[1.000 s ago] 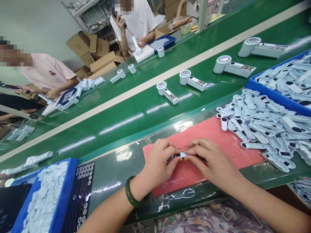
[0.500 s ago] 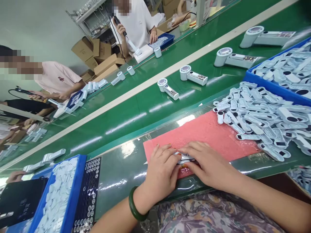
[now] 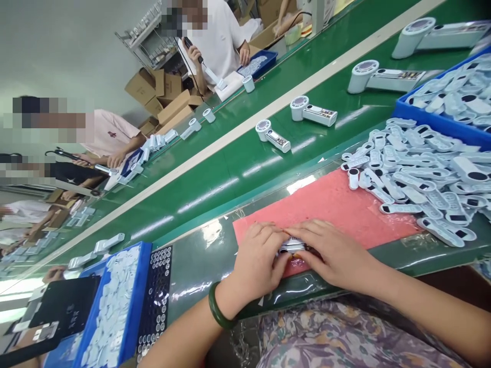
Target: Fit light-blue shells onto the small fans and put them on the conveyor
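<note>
My left hand (image 3: 258, 258) and my right hand (image 3: 333, 254) meet over a red sheet (image 3: 337, 202), with fingers curled from both sides round a small pale plastic casing part (image 3: 292, 246). Most of this part is covered by my fingers; only its shiny middle shows between them. Thumbs press at its near side and fingertips at its far side. To the right of my right hand, a heap of pale blue handle shells (image 3: 433, 179) with dark end patches spreads over the sheet's far right corner.
Beyond the worktop, a green conveyor (image 3: 210, 189) carries several pale blue handheld devices (image 3: 321, 115). A blue bin (image 3: 416, 113) of shells stands right. Leftward are a black tray (image 3: 153, 301) of round pieces and another blue bin (image 3: 140, 286). Co-workers (image 3: 222, 38) sit across the conveyor.
The camera view has shifted slightly, so the surroundings sit a little differently in the picture. Both hands stay round the casing part, which now shows a different, shinier side.
</note>
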{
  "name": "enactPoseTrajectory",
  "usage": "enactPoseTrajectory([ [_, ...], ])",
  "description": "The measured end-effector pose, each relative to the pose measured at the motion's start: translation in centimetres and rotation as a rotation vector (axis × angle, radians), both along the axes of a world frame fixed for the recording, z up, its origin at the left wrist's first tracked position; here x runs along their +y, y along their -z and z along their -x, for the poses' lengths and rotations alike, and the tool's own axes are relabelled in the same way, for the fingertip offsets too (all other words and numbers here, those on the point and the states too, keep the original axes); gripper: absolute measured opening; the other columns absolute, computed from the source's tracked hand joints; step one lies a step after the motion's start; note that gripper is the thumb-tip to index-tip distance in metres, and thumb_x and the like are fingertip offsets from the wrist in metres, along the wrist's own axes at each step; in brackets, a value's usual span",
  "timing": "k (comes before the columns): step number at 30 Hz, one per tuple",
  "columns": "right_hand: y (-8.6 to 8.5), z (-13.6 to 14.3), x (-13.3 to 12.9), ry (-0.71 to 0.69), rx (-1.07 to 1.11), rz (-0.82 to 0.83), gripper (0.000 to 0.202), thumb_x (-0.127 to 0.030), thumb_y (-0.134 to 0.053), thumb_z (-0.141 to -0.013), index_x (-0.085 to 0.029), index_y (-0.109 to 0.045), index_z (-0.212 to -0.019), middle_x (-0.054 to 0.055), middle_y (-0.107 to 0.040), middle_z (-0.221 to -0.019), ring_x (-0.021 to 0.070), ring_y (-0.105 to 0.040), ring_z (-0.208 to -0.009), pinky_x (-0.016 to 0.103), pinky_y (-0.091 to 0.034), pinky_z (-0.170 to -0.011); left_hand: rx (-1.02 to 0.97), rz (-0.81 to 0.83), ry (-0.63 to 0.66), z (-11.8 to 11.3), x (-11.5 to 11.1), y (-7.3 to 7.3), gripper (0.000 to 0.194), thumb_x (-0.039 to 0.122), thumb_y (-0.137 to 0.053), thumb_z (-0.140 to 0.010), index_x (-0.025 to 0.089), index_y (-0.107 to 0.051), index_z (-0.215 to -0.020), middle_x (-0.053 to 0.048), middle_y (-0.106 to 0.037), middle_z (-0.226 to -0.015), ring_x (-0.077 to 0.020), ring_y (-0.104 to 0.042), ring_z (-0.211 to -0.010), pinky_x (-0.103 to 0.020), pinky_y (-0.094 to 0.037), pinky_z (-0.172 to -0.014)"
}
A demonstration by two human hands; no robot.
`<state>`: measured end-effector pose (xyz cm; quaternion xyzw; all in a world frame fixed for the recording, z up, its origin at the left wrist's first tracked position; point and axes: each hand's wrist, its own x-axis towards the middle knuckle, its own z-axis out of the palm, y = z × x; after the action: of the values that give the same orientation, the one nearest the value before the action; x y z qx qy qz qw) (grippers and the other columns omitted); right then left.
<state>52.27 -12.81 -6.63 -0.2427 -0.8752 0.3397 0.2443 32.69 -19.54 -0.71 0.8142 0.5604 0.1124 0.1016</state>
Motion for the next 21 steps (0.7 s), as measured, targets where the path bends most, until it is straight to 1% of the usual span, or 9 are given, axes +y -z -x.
enactPoseTrajectory([
  [3,0.0,-0.5,0.2,0.036,0.081,0.042,0.037,-0.028,-0.048,-0.101,-0.024,-0.047,-0.139,0.008,-0.052,-0.138,0.0241,-0.048,-0.126,0.046,-0.046,-0.104,0.166,-0.019,0.006,0.3,0.6,-0.7,0.032,0.026,-0.062,-0.088,0.019,-0.06,-0.12,-0.01,-0.066,-0.113,-0.031,-0.054,-0.115,-0.052,-0.044,-0.101],
  [6,0.0,-1.6,1.0,0.18,0.09,-0.007,0.036,-0.029,-0.045,-0.103,-0.025,-0.047,-0.139,0.007,-0.05,-0.141,0.022,-0.046,-0.129,0.042,-0.046,-0.104,0.284,0.051,0.056,1.4,2.7,-1.8,0.027,0.015,-0.061,-0.08,0.018,-0.065,-0.107,-0.008,-0.067,-0.101,-0.0277,-0.057,-0.101,-0.046,-0.048,-0.091],
  [8,0.1,-2.6,1.9,0.316,0.028,-0.124,0.031,-0.03,-0.045,-0.103,-0.023,-0.053,-0.133,0.008,-0.056,-0.133,0.0233,-0.051,-0.122,0.043,-0.047,-0.101,0.376,0.076,0.072,2.9,5.2,-2.9,0.024,0.011,-0.058,-0.078,0.017,-0.067,-0.1,-0.008,-0.068,-0.096,-0.0269,-0.058,-0.099,-0.045,-0.049,-0.092],
  [9,0.1,-3.1,2.5,0.381,-0.016,-0.2,0.029,-0.03,-0.045,-0.103,-0.021,-0.055,-0.129,0.008,-0.058,-0.128,0.0245,-0.053,-0.117,0.044,-0.047,-0.099,0.429,0.056,0.063,4.0,6.8,-3.4,0.025,0.01,-0.057,-0.078,0.018,-0.068,-0.099,-0.008,-0.068,-0.097,-0.0277,-0.058,-0.103,-0.046,-0.048,-0.095],
  [12,-0.4,-4.5,4.3,0.559,-0.182,-0.423,0.025,-0.029,-0.046,-0.102,-0.017,-0.063,-0.116,0.011,-0.061,-0.122,0.0288,-0.055,-0.108,0.047,-0.046,-0.094,0.592,-0.111,-0.033,8.1,12.0,-4.4,0.031,0.008,-0.053,-0.081,0.02,-0.07,-0.103,-0.011,-0.068,-0.113,-0.0347,-0.05,-0.127,-0.055,-0.039,-0.107],
  [15,-1.2,-5.1,6.0,0.718,-0.391,-0.548,0.021,-0.029,-0.052,-0.099,-0.016,-0.068,-0.107,0.012,-0.059,-0.13,0.0332,-0.053,-0.113,0.048,-0.045,-0.089,0.665,-0.212,-0.21,12.5,17.2,-3.9,0.035,0.009,-0.045,-0.088,0.019,-0.074,-0.104,-0.018,-0.058,-0.133,-0.0426,-0.035,-0.141,-0.068,-0.031,-0.109],
  [17,-1.7,-5.0,7.0,0.789,-0.509,-0.575,0.02,-0.03,-0.057,-0.097,-0.016,-0.069,-0.105,0.013,-0.055,-0.137,0.035,-0.05,-0.12,0.048,-0.044,-0.091,0.635,-0.186,-0.296,14.5,19.6,-2.9,0.04,0.007,-0.041,-0.089,0.018,-0.075,-0.108,-0.022,-0.056,-0.136,-0.0446,-0.039,-0.139,-0.07,-0.035,-0.105],
  [19,-1.8,-4.8,7.8,0.809,-0.582,-0.582,0.022,-0.033,-0.061,-0.095,-0.014,-0.069,-0.102,0.014,-0.052,-0.142,0.0365,-0.047,-0.125,0.049,-0.043,-0.093,0.595,-0.156,-0.327,15.2,20.5,-2.0,0.045,0.005,-0.043,-0.086,0.018,-0.073,-0.116,-0.023,-0.056,-0.136,-0.044,-0.048,-0.132,-0.067,-0.042,-0.099],
  [21,-1.5,-4.6,8.3,0.792,-0.598,-0.59,0.023,-0.033,-0.061,-0.095,-0.011,-0.069,-0.099,0.018,-0.052,-0.143,0.0386,-0.045,-0.128,0.051,-0.041,-0.095,0.581,-0.157,-0.324,14.4,19.5,-1.2,0.052,0.004,-0.046,-0.083,0.022,-0.068,-0.127,-0.02,-0.054,-0.142,-0.0409,-0.047,-0.134,-0.063,-0.044,-0.101],
])
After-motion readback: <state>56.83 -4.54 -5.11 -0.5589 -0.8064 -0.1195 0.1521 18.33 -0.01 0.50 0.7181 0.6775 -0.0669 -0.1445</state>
